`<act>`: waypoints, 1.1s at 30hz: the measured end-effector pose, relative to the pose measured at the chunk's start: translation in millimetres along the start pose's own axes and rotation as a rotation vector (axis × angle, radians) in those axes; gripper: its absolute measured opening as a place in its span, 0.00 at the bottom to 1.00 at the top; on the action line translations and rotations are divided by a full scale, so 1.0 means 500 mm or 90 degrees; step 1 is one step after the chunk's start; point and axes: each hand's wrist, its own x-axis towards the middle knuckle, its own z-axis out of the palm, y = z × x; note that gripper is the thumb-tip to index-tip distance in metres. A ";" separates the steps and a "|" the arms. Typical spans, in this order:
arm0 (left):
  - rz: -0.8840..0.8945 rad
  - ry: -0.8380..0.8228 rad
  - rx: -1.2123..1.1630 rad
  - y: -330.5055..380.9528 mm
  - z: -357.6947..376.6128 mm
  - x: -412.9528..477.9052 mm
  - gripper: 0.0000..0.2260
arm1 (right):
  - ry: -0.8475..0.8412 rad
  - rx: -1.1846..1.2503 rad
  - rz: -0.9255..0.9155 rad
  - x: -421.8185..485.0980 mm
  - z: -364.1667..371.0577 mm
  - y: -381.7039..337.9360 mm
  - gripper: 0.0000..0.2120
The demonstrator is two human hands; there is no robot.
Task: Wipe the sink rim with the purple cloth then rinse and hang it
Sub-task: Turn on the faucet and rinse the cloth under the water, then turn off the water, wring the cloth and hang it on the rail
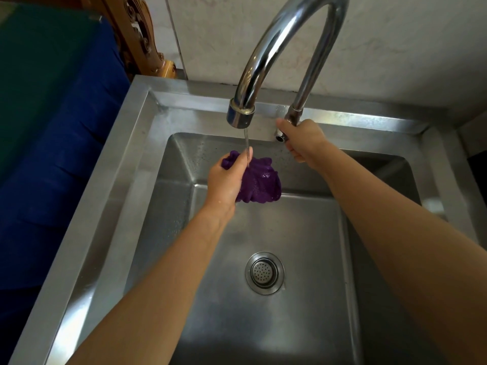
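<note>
Left hand clamped on bunched wet purple cloth, held above square stainless steel sink basin, directly under spout of curved chrome gooseneck faucet. Thin water stream falls onto cloth. Right hand gripped round faucet base at sink's back rim. Round perforated metal drain strainer below faucet, in basin floor.

The cloth hangs mid-frame over the sink, under the faucet spout. The drain lies below it. At the upper left stands what may be a carved chair.
</note>
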 end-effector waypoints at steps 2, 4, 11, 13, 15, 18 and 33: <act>-0.003 -0.002 0.001 -0.002 -0.003 0.002 0.08 | 0.004 0.020 -0.007 -0.001 0.002 0.008 0.17; -0.009 -0.002 -0.006 -0.004 -0.005 0.003 0.08 | 0.003 0.057 -0.021 -0.003 0.005 0.018 0.18; -0.020 -0.014 0.005 -0.011 -0.011 0.004 0.14 | -0.015 0.180 -0.054 -0.018 0.008 0.042 0.21; -0.003 -0.006 0.054 -0.011 -0.013 0.006 0.17 | -0.001 0.171 -0.060 -0.021 0.012 0.043 0.21; 0.026 0.001 0.106 -0.011 -0.015 0.005 0.18 | 0.003 0.163 -0.052 -0.027 0.011 0.038 0.20; 0.047 0.023 0.132 -0.017 -0.022 0.008 0.19 | -0.006 0.211 0.015 -0.044 0.009 0.053 0.28; -0.098 0.128 0.116 -0.088 -0.025 -0.010 0.20 | 0.153 -0.144 -0.303 -0.229 0.176 0.135 0.22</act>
